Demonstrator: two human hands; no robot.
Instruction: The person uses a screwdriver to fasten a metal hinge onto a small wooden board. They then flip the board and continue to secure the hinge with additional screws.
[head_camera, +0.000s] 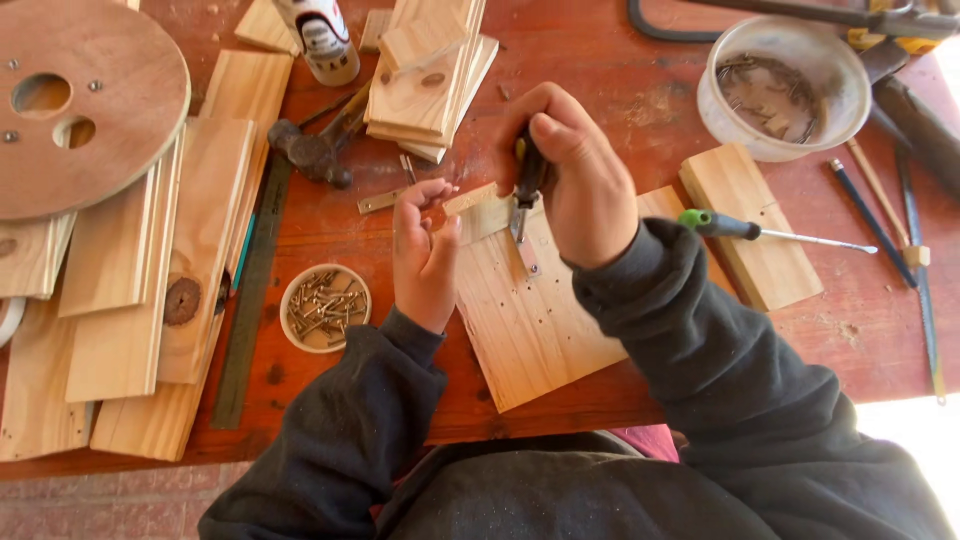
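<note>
Gripping black-handled pliers (527, 180), the right hand (580, 180) is clamped tight; the left hand (425, 250) pinches a small wood strip (478, 205) against the board (530, 310) (table centre). Risk, judged: pliers slipping would nick the left fingertips.

A: Item one?

B: Pale square pine board (525, 320), flat on the red-brown table (850, 320), turned at an angle, near corner over the table's front edge. Small dark holes dot its face.

A: Item two?

B: Short pale wooden strip (478, 203), lying across the board's far left corner, a small nail standing at its left end, pinched there between fingers (432, 192).

A: Item three?

B: Dark-handled pliers with yellow trim (526, 185), upright, steel nose pointing down onto the board beside the strip, handles enclosed in a fist.
</note>
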